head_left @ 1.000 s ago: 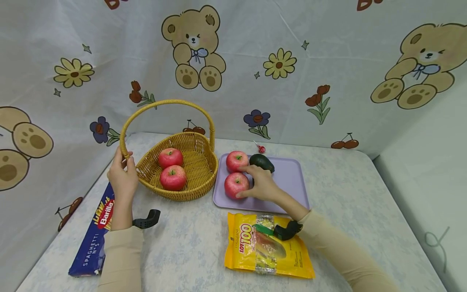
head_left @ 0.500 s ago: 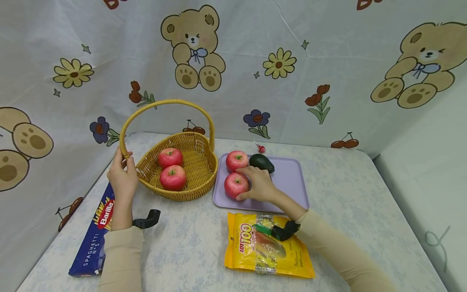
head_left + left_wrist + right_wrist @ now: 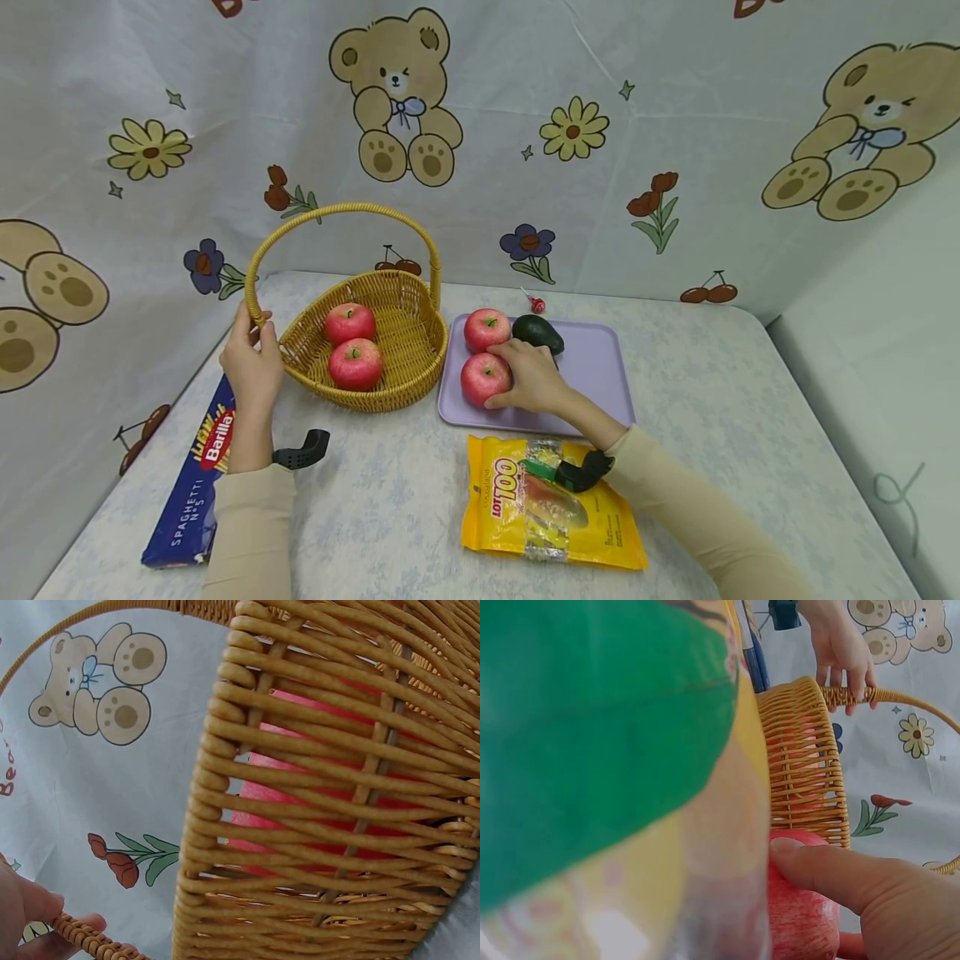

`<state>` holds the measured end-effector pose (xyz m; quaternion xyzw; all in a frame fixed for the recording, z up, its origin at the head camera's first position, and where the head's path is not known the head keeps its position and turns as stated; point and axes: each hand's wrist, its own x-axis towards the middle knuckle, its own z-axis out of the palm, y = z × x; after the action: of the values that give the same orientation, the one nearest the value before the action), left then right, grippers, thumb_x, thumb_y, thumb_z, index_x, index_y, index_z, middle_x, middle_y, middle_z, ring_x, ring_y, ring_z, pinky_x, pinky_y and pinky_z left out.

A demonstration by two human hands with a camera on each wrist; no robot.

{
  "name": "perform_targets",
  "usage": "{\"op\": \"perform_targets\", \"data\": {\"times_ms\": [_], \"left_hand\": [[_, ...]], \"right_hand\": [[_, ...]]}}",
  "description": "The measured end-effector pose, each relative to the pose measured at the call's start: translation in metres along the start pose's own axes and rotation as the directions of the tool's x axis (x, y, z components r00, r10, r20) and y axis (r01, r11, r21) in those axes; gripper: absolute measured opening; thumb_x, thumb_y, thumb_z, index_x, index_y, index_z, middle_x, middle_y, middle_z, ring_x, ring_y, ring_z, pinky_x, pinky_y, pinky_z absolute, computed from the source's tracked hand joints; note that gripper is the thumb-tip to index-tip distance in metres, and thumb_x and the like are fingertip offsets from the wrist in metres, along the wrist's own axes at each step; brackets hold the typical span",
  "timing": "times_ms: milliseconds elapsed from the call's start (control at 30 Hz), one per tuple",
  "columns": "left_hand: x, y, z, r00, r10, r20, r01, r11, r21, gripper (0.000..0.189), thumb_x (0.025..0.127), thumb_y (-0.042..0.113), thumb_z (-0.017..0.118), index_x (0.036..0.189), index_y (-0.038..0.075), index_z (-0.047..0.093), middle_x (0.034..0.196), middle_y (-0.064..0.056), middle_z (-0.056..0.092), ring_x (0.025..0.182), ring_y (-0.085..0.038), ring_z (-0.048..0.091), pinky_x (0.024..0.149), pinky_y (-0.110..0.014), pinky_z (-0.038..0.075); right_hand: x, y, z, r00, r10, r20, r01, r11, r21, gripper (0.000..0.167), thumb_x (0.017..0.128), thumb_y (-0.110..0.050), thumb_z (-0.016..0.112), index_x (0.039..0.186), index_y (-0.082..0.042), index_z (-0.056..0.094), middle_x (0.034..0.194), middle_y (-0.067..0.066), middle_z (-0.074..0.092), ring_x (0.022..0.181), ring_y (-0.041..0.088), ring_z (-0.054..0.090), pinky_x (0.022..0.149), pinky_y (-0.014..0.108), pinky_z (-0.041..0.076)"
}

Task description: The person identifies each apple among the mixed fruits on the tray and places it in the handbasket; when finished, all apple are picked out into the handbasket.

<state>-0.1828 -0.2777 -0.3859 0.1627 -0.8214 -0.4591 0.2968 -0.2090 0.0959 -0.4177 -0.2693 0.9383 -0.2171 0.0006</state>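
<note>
My left hand (image 3: 253,358) grips the lower left end of the handle on a yellow wicker basket (image 3: 408,379). Two red apples, a rear one (image 3: 350,323) and a front one (image 3: 356,365), lie inside it. On the lilac tray (image 3: 600,375), my right hand (image 3: 534,379) holds the nearer red apple (image 3: 483,382), thumb at its front and fingers behind. Another red apple (image 3: 486,330) sits just beyond it, beside a dark green avocado (image 3: 538,335). In the right wrist view my thumb (image 3: 840,874) presses on the held apple (image 3: 802,915).
A yellow Lot 100 candy bag (image 3: 551,508) lies in front of the tray, under my right wrist. A blue Barilla spaghetti pack (image 3: 191,492) lies by my left forearm. Behind the tray is a red lollipop (image 3: 537,306). A printed bear curtain (image 3: 480,150) hangs at the back.
My right hand's fingers have drawn in from the far apple and closed around the nearer one. The left hand and the basket stay where they were.
</note>
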Motion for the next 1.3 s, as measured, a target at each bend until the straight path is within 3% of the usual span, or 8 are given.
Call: {"op": "perform_targets", "data": {"times_ms": [100,333,633,833,967,1100,1300], "left_hand": [[0.000,0.000,0.000,1.000,0.001,-0.002,-0.001,1.000,0.002,0.032,0.102,0.013,0.045,0.133,0.012,0.053,0.132,-0.016,0.060,0.125,-0.039,0.056,0.109,-0.058,0.032],[0.000,0.001,0.000,1.000,-0.017,0.006,0.017,1.000,0.017,0.033,0.103,0.015,0.044,0.134,0.014,0.052,0.133,-0.013,0.060,0.126,-0.035,0.056,0.099,-0.057,0.046],[0.000,0.001,0.000,1.000,-0.018,0.008,0.018,1.000,0.020,0.036,0.103,0.015,0.044,0.138,0.016,0.050,0.132,-0.013,0.060,0.126,-0.035,0.056,0.100,-0.056,0.045],[-0.001,0.001,-0.001,1.000,-0.019,0.006,0.019,1.000,0.021,0.034,0.103,0.015,0.043,0.136,0.014,0.051,0.132,-0.013,0.060,0.126,-0.035,0.057,0.100,-0.056,0.044],[-0.001,0.001,-0.001,1.000,-0.019,0.005,0.019,1.000,0.024,0.033,0.103,0.015,0.043,0.135,0.014,0.052,0.132,-0.014,0.060,0.125,-0.036,0.057,0.099,-0.056,0.045],[-0.001,0.000,-0.001,1.000,-0.020,0.007,0.020,1.000,0.017,0.034,0.103,0.015,0.043,0.136,0.014,0.051,0.132,-0.015,0.060,0.126,-0.037,0.056,0.106,-0.057,0.037],[0.000,0.000,0.000,1.000,-0.021,0.007,0.021,1.000,0.016,0.035,0.103,0.015,0.043,0.137,0.015,0.051,0.131,-0.014,0.060,0.126,-0.036,0.056,0.106,-0.056,0.039]], "right_hand": [[0.001,-0.001,0.000,1.000,0.009,-0.001,-0.009,1.000,-0.001,0.079,0.066,-0.042,0.088,0.130,-0.006,0.058,0.122,0.012,0.061,0.113,0.028,0.055,0.085,0.043,0.034],[0.002,-0.002,0.000,1.000,0.027,-0.004,-0.027,1.000,0.008,0.080,0.066,-0.042,0.088,0.129,-0.005,0.058,0.127,0.010,0.064,0.119,0.028,0.057,0.086,0.044,0.034],[0.003,-0.003,-0.003,0.999,0.024,-0.029,-0.023,0.998,0.055,0.080,0.064,-0.040,0.090,0.127,-0.003,0.060,0.121,0.010,0.067,0.111,0.025,0.060,0.081,0.043,0.036],[0.005,-0.008,-0.017,0.999,-0.023,-0.036,0.028,0.989,0.145,0.081,0.066,-0.036,0.088,0.132,0.000,0.056,0.124,0.013,0.065,0.109,0.027,0.060,0.092,0.046,0.046],[0.008,-0.017,-0.032,0.998,-0.043,-0.046,0.053,0.970,0.236,0.080,0.068,-0.033,0.085,0.134,0.000,0.054,0.126,0.015,0.063,0.105,0.027,0.060,0.088,0.044,0.054],[0.015,-0.032,-0.043,0.997,-0.051,-0.062,0.068,0.948,0.312,0.075,0.070,-0.030,0.083,0.134,-0.002,0.054,0.130,0.014,0.060,0.108,0.027,0.059,0.088,0.042,0.055],[0.036,-0.057,-0.044,0.992,-0.045,-0.115,0.085,0.923,0.375,0.076,0.072,-0.028,0.083,0.138,-0.006,0.051,0.134,0.011,0.055,0.116,0.026,0.055,0.091,0.041,0.054]]}}
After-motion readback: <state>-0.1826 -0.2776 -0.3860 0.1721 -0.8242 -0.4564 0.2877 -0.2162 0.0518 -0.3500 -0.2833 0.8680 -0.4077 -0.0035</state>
